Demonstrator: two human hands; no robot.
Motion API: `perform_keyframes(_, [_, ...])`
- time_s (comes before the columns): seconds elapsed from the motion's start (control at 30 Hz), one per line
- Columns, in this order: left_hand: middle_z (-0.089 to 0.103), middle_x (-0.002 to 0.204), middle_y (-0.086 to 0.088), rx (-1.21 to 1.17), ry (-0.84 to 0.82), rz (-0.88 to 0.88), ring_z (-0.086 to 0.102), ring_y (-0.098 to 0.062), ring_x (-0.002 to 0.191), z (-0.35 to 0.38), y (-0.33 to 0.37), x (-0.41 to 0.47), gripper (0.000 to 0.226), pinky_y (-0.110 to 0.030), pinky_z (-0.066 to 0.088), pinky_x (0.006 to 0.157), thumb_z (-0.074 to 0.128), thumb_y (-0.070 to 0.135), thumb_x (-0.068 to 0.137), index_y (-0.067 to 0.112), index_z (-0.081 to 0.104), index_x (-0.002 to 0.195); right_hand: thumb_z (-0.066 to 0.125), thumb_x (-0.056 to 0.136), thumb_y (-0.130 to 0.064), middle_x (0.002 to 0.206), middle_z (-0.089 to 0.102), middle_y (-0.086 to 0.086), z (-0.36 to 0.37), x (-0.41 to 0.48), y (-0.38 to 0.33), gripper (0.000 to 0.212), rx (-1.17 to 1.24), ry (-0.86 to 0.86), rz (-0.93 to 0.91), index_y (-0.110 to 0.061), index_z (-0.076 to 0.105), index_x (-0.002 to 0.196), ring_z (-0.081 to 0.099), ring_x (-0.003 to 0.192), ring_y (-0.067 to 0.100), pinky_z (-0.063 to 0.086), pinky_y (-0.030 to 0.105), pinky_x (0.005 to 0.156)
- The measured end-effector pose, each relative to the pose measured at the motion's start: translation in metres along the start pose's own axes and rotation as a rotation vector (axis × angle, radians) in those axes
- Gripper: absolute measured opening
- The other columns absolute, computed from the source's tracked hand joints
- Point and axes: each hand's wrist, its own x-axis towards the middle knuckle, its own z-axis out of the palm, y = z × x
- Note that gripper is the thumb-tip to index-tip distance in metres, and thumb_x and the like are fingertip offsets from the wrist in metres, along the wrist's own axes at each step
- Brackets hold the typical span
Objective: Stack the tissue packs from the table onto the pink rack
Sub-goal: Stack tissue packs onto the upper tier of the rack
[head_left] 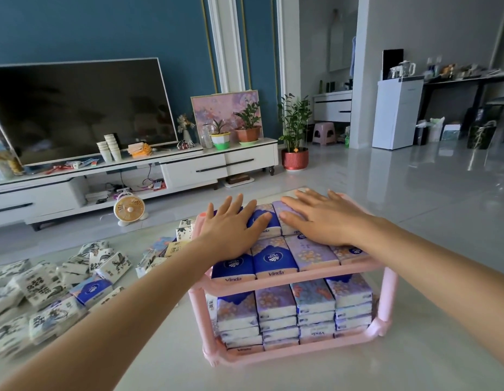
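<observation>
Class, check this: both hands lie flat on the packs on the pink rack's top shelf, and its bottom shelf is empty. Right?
No. The head view shows the bottom shelf full of stacked packs. The left hand and right hand do lie flat on the top-shelf packs.

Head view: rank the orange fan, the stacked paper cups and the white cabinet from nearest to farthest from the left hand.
From the left hand:
1. Orange fan, close by, to its left.
2. Paper cups, on the TV stand, farther left.
3. White cabinet, far right, across the room.
</observation>
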Motion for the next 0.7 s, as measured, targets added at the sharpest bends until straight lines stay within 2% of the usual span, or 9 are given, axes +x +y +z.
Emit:
perform_keyframes(0.2, [-0.004, 0.157, 0.000, -0.039, 0.011, -0.012, -0.006, -0.018, 0.144, 0.001, -0.001, -0.001, 0.065, -0.048, -0.005, 0.115, 0.011, 0.060, 0.092, 0.028, 0.004, 0.148, 0.009, 0.093, -0.060, 0.157, -0.002, 0.001, 0.001, 0.000, 0.000, 0.060, 0.001, 0.021, 0.020, -0.035, 0.003, 0.148, -0.004, 0.144, 0.017, -0.002, 0.043, 0.116])
perform_keyframes(0.27, [-0.006, 0.156, 0.002, -0.171, 0.032, -0.021, -0.010, -0.018, 0.143, -0.004, -0.001, -0.004, 0.065, -0.052, -0.009, 0.113, 0.011, 0.061, 0.091, 0.031, 0.000, 0.148, 0.010, 0.091, -0.063, 0.157, 0.001, 0.000, 0.000, 0.000, -0.001, 0.063, 0.052, 0.063, 0.030, -0.036, 0.007, 0.147, -0.004, 0.144, 0.016, -0.005, 0.042, 0.116])
perform_keyframes(0.33, [-0.004, 0.156, 0.004, -0.419, 0.140, -0.011, -0.010, -0.016, 0.143, -0.013, -0.005, -0.011, 0.063, -0.051, -0.010, 0.113, 0.015, 0.058, 0.092, 0.032, 0.001, 0.147, 0.014, 0.091, -0.062, 0.157, 0.007, -0.003, -0.007, -0.004, -0.003, 0.063, 0.160, 0.174, 0.025, -0.034, 0.012, 0.147, -0.002, 0.144, 0.014, -0.008, 0.041, 0.116])
perform_keyframes(0.37, [0.000, 0.156, 0.005, -0.547, 0.234, 0.003, -0.006, -0.014, 0.143, -0.020, -0.008, -0.018, 0.060, -0.050, -0.006, 0.115, 0.020, 0.054, 0.094, 0.031, 0.006, 0.148, 0.019, 0.093, -0.058, 0.156, 0.013, -0.003, -0.014, -0.007, -0.005, 0.060, 0.249, 0.252, 0.028, -0.032, 0.016, 0.147, 0.003, 0.144, 0.014, -0.004, 0.039, 0.116])
perform_keyframes(0.43, [0.017, 0.154, 0.007, -0.736, 0.459, 0.030, 0.011, -0.012, 0.142, -0.031, -0.020, -0.037, 0.054, -0.044, 0.010, 0.116, 0.031, 0.045, 0.096, 0.028, 0.021, 0.146, 0.030, 0.098, -0.044, 0.149, 0.033, -0.002, -0.033, -0.019, -0.014, 0.049, 0.492, 0.416, 0.035, -0.023, 0.032, 0.143, 0.025, 0.139, 0.016, 0.019, 0.028, 0.110])
perform_keyframes(0.53, [0.042, 0.134, 0.013, -0.853, 0.718, 0.014, 0.040, -0.010, 0.126, -0.024, -0.057, -0.081, 0.041, -0.035, 0.033, 0.104, 0.039, 0.041, 0.096, 0.027, 0.040, 0.134, 0.043, 0.097, -0.024, 0.121, 0.061, -0.002, -0.067, -0.042, -0.038, 0.023, 0.963, 0.537, 0.076, -0.018, 0.058, 0.113, 0.054, 0.113, 0.012, 0.038, 0.020, 0.091])
perform_keyframes(0.57, [0.046, 0.129, 0.012, -0.866, 0.783, -0.004, 0.046, -0.008, 0.120, -0.014, -0.072, -0.098, 0.038, -0.034, 0.037, 0.100, 0.039, 0.041, 0.093, 0.028, 0.044, 0.128, 0.045, 0.095, -0.019, 0.111, 0.066, 0.001, -0.078, -0.050, -0.047, 0.018, 1.200, 0.519, 0.100, -0.017, 0.060, 0.103, 0.060, 0.102, 0.013, 0.043, 0.024, 0.087])
perform_keyframes(0.63, [0.055, 0.119, 0.005, -0.894, 0.876, -0.059, 0.053, 0.004, 0.104, 0.020, -0.105, -0.130, 0.028, -0.021, 0.043, 0.093, 0.040, 0.039, 0.086, 0.035, 0.050, 0.111, 0.043, 0.091, -0.010, 0.087, 0.071, 0.007, -0.091, -0.064, -0.071, 0.017, 1.652, 0.316, 0.090, -0.012, 0.060, 0.091, 0.066, 0.078, 0.017, 0.050, 0.030, 0.076])
perform_keyframes(0.7, [0.060, 0.109, 0.001, -0.879, 0.880, -0.150, 0.054, 0.011, 0.093, 0.063, -0.136, -0.158, 0.025, -0.005, 0.041, 0.080, 0.039, 0.042, 0.081, 0.047, 0.050, 0.102, 0.042, 0.086, -0.007, 0.071, 0.069, 0.007, -0.093, -0.076, -0.103, 0.017, 1.768, 0.056, -0.007, -0.009, 0.060, 0.087, 0.065, 0.063, 0.017, 0.052, 0.028, 0.063])
